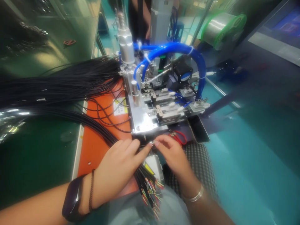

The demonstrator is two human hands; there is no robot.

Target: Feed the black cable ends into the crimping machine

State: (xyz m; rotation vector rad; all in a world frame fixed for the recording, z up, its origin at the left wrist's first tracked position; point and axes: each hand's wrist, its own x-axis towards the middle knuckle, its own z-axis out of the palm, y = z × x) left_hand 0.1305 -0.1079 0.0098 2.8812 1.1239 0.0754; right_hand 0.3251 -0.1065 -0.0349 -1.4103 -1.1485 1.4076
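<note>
My left hand (119,162) rests on a thick bundle of black cables (70,87), its fingers pinched together near one cable's end. My right hand (172,154) meets it from the right, fingertips closed on the same small metal cable tip (151,143). Both hands sit just in front of a metal fixture machine (159,109) with clamps and blue air hoses (173,50). The bundle's stripped, coloured wire ends (152,190) fan out below my left hand. I wear a dark watch and cord bracelet on the left wrist, a silver bangle on the right.
An orange base plate (98,147) lies under the cables. A red loop (180,137) lies by the machine's front. A spool of silvery wire (222,28) stands at the back right. A dark screen (276,31) is at the far right. Another person stands behind the machine.
</note>
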